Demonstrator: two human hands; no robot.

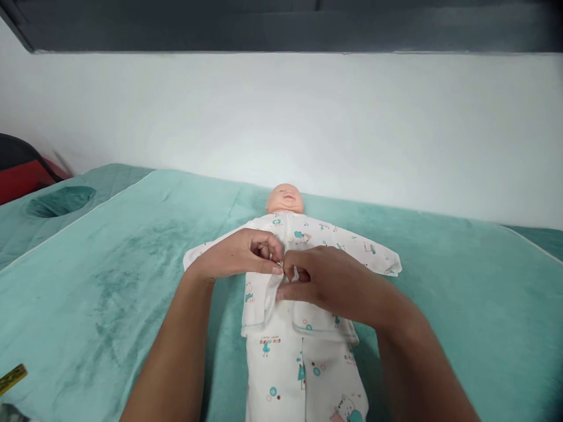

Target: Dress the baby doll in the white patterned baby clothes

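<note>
A baby doll (285, 198) lies on its back on a teal towel, head away from me. It wears a white printed shirt (308, 237) and matching trousers (303, 375). My left hand (240, 253) and my right hand (325, 278) meet over the doll's chest. The fingers of both hands are pinched on the front edges of the shirt, near a small fastener between them. The doll's arms are hidden inside the spread sleeves.
The teal towel (109, 281) covers a padded table that has a round face hole (59, 201) at the far left. A white wall stands behind. A red and black object (21, 173) sits at the left edge, and a yellow strip (12, 378) lies at the lower left.
</note>
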